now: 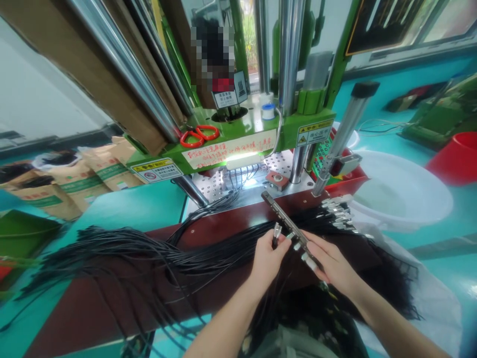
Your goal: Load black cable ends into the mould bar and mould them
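Note:
My right hand (328, 256) is closed around the near end of a long metal mould bar (286, 219), which slants up and away toward the press. Small silvery connectors (307, 259) sit along the bar's lower side. My left hand (269, 254) is closed on black cables with metal connector ends (277, 231) poking up between thumb and fingers. Its fingertips are close to the bar; whether they touch it I cannot tell. Beneath both hands a thick bundle of black cables (208, 251) lies across the dark red bench (122, 293), with metal plugs (337, 211) at its right end.
A green press (242, 132) stands ahead, with cables running into its lit metal bed (208, 186). Red-handled scissors (194, 136) and a tape spool (268, 112) rest on it. A white tub (406, 189) is at right, paper sacks (74, 174) at left. Someone's blurred head is behind the press.

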A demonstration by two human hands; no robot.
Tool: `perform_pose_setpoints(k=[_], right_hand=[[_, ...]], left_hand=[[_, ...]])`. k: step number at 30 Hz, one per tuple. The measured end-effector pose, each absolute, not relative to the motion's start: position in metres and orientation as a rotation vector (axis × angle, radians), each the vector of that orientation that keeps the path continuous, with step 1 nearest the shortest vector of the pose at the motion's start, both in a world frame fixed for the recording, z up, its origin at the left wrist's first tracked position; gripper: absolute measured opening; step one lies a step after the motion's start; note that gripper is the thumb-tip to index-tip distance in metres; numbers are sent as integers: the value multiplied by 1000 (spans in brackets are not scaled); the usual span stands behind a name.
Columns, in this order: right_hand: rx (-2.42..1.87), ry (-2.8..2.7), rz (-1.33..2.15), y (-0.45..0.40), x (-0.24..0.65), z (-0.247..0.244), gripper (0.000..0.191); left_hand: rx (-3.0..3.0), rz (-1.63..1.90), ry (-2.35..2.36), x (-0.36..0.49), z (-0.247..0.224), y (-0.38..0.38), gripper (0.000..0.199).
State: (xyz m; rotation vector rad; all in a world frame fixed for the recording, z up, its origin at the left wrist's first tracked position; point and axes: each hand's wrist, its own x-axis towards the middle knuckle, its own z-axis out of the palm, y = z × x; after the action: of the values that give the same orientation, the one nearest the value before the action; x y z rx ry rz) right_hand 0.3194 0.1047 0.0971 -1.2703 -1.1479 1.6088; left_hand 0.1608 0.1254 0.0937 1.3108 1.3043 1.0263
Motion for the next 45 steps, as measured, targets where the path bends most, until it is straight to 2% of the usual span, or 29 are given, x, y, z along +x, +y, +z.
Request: perform_pose_setpoints(k=[12, 20, 31, 38, 45], right_hand=[[-1290, -1188, 1618, 100, 316, 96, 52], [-1297, -1063, 1637, 103, 321, 94, 51], [-1276, -1180, 1657, 104, 324, 95, 54], [-1250, -1307, 1656, 103, 320, 96, 50], [-1278, -1132, 1638, 104, 322, 93, 54]], left_hand=[[1294, 1003, 1240, 156, 101, 124, 29], [905, 1180, 1160, 152, 106, 124, 29], [1216, 1060, 1309, 150, 93, 130, 25], [1333, 1087, 1324, 146, 94, 132, 24], [1257, 1213, 1357, 141, 106, 132, 29]])
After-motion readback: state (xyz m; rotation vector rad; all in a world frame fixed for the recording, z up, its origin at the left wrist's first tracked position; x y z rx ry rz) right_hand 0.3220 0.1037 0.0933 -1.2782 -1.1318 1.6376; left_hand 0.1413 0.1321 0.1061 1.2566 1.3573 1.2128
